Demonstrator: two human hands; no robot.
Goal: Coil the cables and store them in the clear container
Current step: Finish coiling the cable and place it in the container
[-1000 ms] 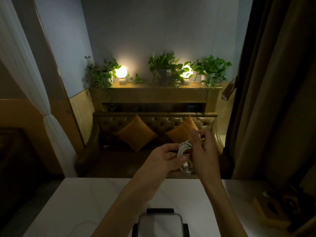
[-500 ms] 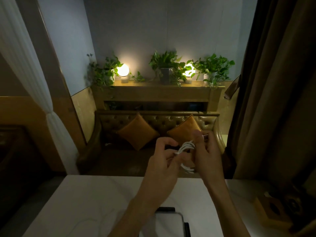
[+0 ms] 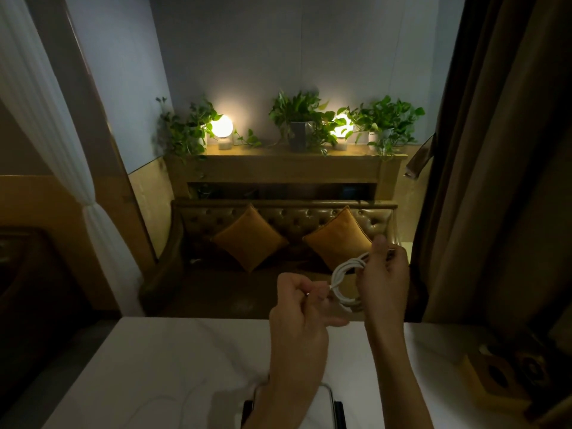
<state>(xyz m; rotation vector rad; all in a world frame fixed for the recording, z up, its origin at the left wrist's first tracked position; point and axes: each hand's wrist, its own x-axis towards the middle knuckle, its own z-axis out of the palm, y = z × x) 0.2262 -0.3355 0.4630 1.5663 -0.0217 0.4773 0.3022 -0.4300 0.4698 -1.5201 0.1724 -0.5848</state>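
1. Head view: dim room, both bare hands raised above the far edge of a white table (image 3: 173, 360).
2. Right hand (image 3: 382, 278): closed around the right side of a coiled white cable (image 3: 340, 284), thumb up at the top, fingers curled behind; fingertips mostly hidden by the hand's own back.
3. Left hand (image 3: 298, 308): fingers pinched shut on the cable's loose end just left of the coil; one finger pointing right beneath the coil; the plug itself too small and dark to make out.
4. Coil: several round loops, held in the air between the two hands, its right part hidden behind the right hand.
5. Clear container (image 3: 328, 404): only a rounded rim and dark side clips visible at the bottom edge, directly below the forearms; mostly covered by the left forearm and cut off by the frame; contents impossible to tell.
6. Faint thin line on the table to the left of the container, possibly another cable, too dim to confirm.
7. Wooden box (image 3: 492, 382) with dark openings at the table's right edge, partly lost in shadow.
8. Beyond the table: tufted sofa (image 3: 288, 218) with two orange cushions, shelf with plants and two glowing round lamps, curtains at both sides.
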